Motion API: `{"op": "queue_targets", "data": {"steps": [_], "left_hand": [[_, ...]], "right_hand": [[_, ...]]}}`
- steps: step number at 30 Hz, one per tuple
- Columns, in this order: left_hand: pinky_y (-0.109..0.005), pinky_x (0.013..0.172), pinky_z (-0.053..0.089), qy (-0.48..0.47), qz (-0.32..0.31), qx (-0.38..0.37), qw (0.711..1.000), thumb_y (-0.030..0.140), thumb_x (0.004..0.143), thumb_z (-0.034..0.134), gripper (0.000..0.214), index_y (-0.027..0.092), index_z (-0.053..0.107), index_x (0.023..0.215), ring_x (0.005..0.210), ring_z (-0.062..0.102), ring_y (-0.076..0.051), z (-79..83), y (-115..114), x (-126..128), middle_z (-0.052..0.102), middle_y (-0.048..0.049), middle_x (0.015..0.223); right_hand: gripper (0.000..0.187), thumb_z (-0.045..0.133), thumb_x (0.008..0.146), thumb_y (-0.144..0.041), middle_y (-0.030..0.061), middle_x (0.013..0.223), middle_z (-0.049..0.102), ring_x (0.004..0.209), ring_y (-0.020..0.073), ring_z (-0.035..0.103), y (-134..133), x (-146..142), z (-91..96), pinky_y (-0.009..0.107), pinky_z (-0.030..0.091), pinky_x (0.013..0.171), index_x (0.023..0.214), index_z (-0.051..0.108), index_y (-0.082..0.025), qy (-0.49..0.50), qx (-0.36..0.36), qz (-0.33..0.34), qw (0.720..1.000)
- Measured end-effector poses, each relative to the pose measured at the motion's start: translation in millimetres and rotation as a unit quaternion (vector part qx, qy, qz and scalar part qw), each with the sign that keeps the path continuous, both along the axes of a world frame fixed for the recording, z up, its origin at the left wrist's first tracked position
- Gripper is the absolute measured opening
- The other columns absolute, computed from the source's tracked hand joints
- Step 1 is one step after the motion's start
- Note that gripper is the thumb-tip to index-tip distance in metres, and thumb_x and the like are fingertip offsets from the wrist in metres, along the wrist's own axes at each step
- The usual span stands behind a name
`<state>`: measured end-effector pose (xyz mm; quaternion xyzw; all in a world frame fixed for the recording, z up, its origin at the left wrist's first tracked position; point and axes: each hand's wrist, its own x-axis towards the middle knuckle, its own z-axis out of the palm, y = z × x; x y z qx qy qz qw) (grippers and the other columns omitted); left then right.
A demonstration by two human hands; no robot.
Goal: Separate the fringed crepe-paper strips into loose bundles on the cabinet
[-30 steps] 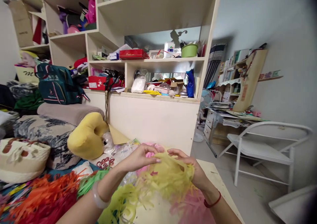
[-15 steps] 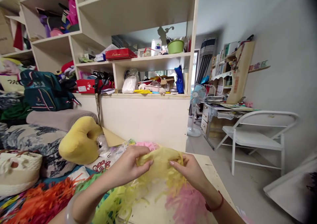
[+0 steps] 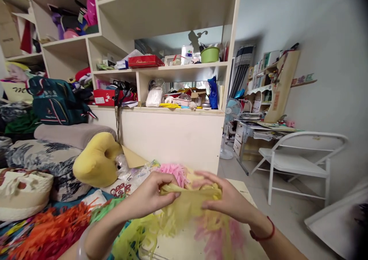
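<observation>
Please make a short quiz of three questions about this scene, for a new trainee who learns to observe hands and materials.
1. True or false: both hands grip the yellow fringed tissue paper.
2. Which wrist wears the red string bracelet?
A) the left one
B) the right one
C) neither one
3. Fill in: the strips lying at the lower left, beside the left forearm, are green and ____.

Key:
1. True. The left hand and the right hand pinch the folded upper edge from both sides.
2. B. The left wrist carries a pale bangle.
3. Orange: the orange strips lie next to the green strips.
</observation>
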<state>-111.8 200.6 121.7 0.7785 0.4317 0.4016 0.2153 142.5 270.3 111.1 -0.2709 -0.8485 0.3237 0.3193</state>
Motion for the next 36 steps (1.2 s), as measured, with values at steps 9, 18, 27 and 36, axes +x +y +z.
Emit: {"op": "queue_targets", "data": {"steps": [9,18,27,36], "left_hand": [[-0.023,0.057,0.041,-0.08,0.002,-0.095,0.992,0.035,0.076,0.069,0.024,0.011,0.068,0.074,0.062,0.055,-0.014,-33.9,-3.5,-3.4,0.064,-0.0025,0.067],[-0.028,0.079,0.046,-0.026,-0.213,0.004,0.977,0.029,0.08,0.069,0.016,0.016,0.074,0.088,0.089,0.061,-0.021,-32.3,-18.4,-27.8,0.067,-0.0099,0.09],[-0.02,0.059,0.042,-0.037,-0.287,-0.319,0.902,0.054,0.075,0.068,0.05,0.016,0.066,0.108,0.064,0.054,-0.011,-10.0,13.4,19.9,0.065,-0.0015,0.077],[-0.018,0.041,0.021,-0.046,-0.163,-0.34,0.925,0.039,0.064,0.079,0.03,0.012,0.065,0.068,0.044,0.031,-0.004,-31.5,13.5,25.5,0.052,0.0061,0.053]], "right_hand": [[0.028,0.065,0.076,-0.021,0.0083,0.104,0.074,0.096,0.0259,0.067,-23.0,-10.4,-12.4,0.034,0.049,0.089,0.102,0.075,-0.022,0.017,0.022,-0.04,0.999],[0.025,0.065,0.084,-0.033,0.0051,0.058,0.067,0.055,0.0112,0.058,-29.6,14.7,-24.4,0.019,0.042,0.053,0.068,0.079,-0.021,0.098,-0.089,0.151,0.98],[0.053,0.051,0.09,-0.051,0.0086,0.061,0.063,0.057,0.0122,0.057,-25.4,4.4,-2.5,0.021,0.042,0.055,0.066,0.077,-0.01,0.004,-0.019,0.191,0.981],[0.042,0.051,0.093,-0.036,0.0074,0.073,0.065,0.069,0.0143,0.06,-15.5,21.5,-2.4,0.023,0.046,0.067,0.067,0.075,-0.014,-0.077,-0.009,0.199,0.977]]}}
